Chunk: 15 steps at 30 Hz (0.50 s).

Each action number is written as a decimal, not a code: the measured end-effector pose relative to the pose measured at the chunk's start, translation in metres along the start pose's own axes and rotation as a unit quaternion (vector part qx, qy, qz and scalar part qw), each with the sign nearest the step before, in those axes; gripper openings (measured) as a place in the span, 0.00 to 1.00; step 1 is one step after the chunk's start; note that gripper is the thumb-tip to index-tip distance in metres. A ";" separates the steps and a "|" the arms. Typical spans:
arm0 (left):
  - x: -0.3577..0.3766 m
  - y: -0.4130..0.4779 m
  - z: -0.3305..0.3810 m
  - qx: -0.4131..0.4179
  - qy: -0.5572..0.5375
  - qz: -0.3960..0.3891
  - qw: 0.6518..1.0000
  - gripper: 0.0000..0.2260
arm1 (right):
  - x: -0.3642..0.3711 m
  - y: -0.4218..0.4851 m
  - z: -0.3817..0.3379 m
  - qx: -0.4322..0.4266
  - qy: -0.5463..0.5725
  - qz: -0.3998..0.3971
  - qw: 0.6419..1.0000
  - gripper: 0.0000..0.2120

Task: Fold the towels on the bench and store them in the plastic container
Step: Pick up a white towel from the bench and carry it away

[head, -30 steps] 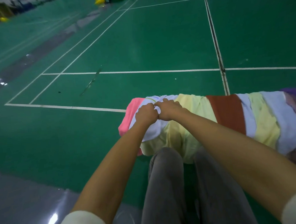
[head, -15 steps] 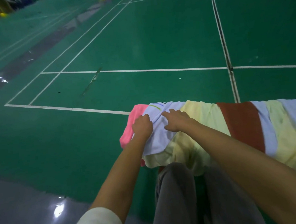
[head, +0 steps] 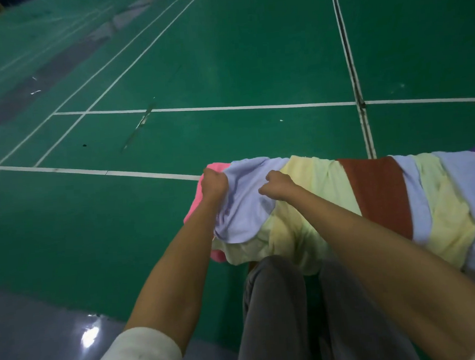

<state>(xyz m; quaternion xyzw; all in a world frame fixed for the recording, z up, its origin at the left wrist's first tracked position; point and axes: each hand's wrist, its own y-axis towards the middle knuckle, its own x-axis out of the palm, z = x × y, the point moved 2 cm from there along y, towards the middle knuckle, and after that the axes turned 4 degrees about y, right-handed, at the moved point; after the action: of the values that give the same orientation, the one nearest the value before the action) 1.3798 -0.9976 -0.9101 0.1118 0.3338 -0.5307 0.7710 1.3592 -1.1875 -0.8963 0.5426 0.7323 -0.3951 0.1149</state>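
Head view: both hands clench the pale lavender towel (head: 242,204) lying atop the towel-draped worktop. Left hand (head: 215,181) has a fistful grip on its left edge, beside the pink towel (head: 197,208); right hand (head: 277,184) pinches its middle. Two yellow towels, one rust-red towel (head: 377,192) and two more lavender ones show. Since half a second ago, the hands have drawn apart.

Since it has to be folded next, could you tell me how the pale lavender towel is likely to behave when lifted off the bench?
Probably floppy: the lavender towel creases and sags where the left hand and right hand grip it. Likely light. It may tug the yellow towel beneath it.
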 end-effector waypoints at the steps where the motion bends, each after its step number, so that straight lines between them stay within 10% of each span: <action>1: -0.002 0.001 0.005 -0.016 -0.043 -0.006 0.999 0.06 | 0.005 -0.002 0.004 0.029 0.098 -0.020 0.995 0.14; 12: -0.055 -0.006 0.107 -0.025 -0.357 -0.128 0.925 0.19 | 0.033 -0.018 -0.017 0.171 0.538 -0.079 0.822 0.39; 15: -0.070 -0.013 0.137 0.028 -0.309 -0.120 0.943 0.15 | 0.039 -0.010 -0.017 0.086 0.443 -0.010 0.892 0.44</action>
<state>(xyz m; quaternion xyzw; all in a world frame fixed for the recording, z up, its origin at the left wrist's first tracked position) 1.4074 -1.0233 -0.7608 -0.0772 0.0749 -0.6370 0.7633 1.3402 -1.1487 -0.9038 0.6618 0.6758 -0.1758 -0.2727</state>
